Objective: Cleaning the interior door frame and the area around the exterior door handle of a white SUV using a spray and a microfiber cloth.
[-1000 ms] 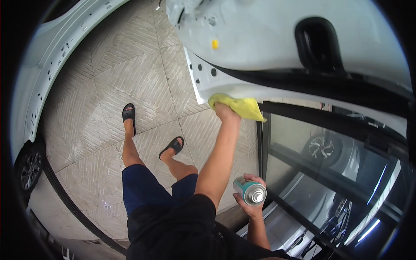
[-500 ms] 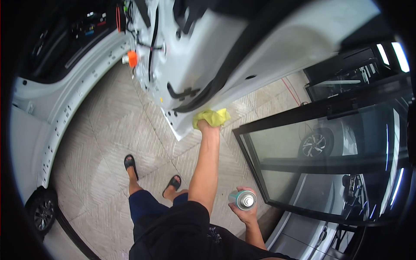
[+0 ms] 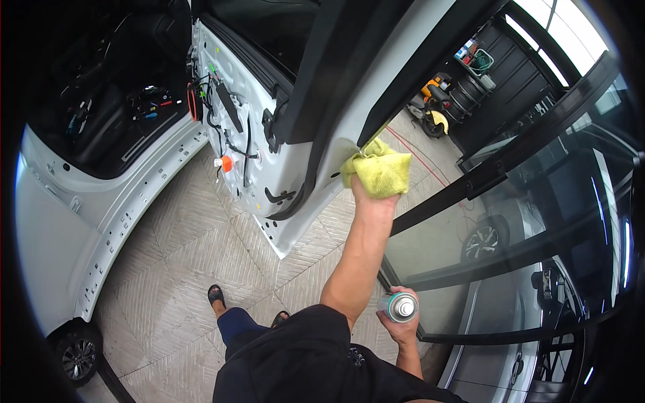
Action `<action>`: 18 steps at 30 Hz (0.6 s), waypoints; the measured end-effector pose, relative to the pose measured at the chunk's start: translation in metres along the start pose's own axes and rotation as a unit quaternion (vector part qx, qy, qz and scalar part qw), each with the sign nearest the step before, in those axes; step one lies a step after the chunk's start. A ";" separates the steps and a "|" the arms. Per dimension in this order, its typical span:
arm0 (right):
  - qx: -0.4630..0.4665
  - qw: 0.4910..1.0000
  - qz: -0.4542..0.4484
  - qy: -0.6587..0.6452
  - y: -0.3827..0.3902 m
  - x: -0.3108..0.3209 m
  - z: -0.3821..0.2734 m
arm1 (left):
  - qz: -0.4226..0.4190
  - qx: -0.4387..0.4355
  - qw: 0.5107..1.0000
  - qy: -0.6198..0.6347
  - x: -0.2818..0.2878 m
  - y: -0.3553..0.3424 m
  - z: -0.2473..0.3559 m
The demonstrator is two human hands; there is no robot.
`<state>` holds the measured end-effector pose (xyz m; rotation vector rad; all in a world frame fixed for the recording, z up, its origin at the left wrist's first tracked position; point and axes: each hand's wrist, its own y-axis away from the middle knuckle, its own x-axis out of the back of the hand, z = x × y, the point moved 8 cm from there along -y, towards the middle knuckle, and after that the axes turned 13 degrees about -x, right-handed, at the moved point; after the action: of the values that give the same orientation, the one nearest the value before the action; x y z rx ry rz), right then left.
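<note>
My left hand point(image 3: 369, 195) grips a yellow cloth point(image 3: 386, 168) against the edge of an open white car door point(image 3: 339, 148). The door’s inner side is bare metal, with black wiring, a black latch part and an orange connector point(image 3: 226, 163). Lower down at the right, my right hand point(image 3: 398, 322) holds an upright aerosol can point(image 3: 403, 306) with a teal body and silver top, nozzle toward the camera. The cloth hides most of my left fingers.
The white car body point(image 3: 60, 228), its dark cabin holding small tools, curves along the left. A black-framed glass panel point(image 3: 430, 255) stands close on my right, a silver car showing in it. Behind are a scooter point(image 3: 435, 121), a loaded shelf and red hoses point(image 3: 430, 168) along the floor.
My left hand and the cloth have travelled along the door’s edge, away from its lower corner. The view has tilted up, showing more of the door, cabin and background.
</note>
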<state>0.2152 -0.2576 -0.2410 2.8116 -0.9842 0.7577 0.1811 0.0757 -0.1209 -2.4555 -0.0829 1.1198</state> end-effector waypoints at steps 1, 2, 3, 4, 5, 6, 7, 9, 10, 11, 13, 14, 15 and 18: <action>-0.001 1.000 0.009 0.011 -0.001 0.004 -0.003 | 0.024 -0.038 0.988 -0.145 0.000 -0.006 0.001; 0.008 0.999 0.021 0.023 -0.001 0.009 -0.008 | 0.038 -0.068 0.955 -0.285 -0.003 -0.010 0.002; 0.021 0.999 0.031 0.024 -0.001 0.015 -0.013 | 0.055 -0.058 0.950 -0.303 -0.008 -0.010 -0.002; 0.004 0.999 0.036 0.009 -0.001 0.020 -0.013 | 0.001 -0.064 0.959 -0.276 -0.024 -0.007 -0.009; 0.014 0.999 0.041 -0.010 0.000 0.026 -0.017 | -0.055 -0.027 0.992 -0.107 -0.043 -0.004 -0.018; -0.006 0.999 0.050 -0.015 0.000 0.030 -0.015 | -0.035 -0.058 0.991 -0.115 -0.046 0.011 -0.014; 0.009 0.997 0.058 0.049 0.000 0.035 -0.020 | -0.008 -0.102 0.981 -0.168 -0.048 0.027 -0.006; 0.003 0.998 0.060 0.036 0.000 0.044 -0.017 | -0.031 -0.166 0.817 -0.551 -0.059 0.059 0.027; 0.020 0.997 0.062 0.033 0.000 0.046 -0.018 | -0.022 -0.152 0.750 -0.644 -0.062 0.070 0.048; 0.014 0.999 0.050 0.001 0.000 0.050 -0.015 | -0.036 -0.192 0.708 -0.678 -0.073 0.080 0.071; 0.029 0.997 0.069 -0.015 0.000 0.056 -0.011 | -0.116 -0.244 0.741 -0.615 -0.098 0.094 0.109; 0.039 0.995 0.090 -0.015 -0.001 0.060 -0.009 | -0.195 -0.262 0.721 -0.611 -0.112 0.091 0.121; 0.033 0.994 0.089 -0.044 -0.002 0.060 -0.003 | -0.180 -0.239 0.704 -0.644 -0.108 0.075 0.132; -0.001 0.994 0.111 -0.024 -0.003 0.054 0.020 | -0.245 -0.160 0.562 -0.774 -0.089 0.018 0.131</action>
<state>0.2615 -0.2901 -0.2327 2.7608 -1.3218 0.7129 0.0231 0.0869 -0.1409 -0.6456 -1.4214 2.5946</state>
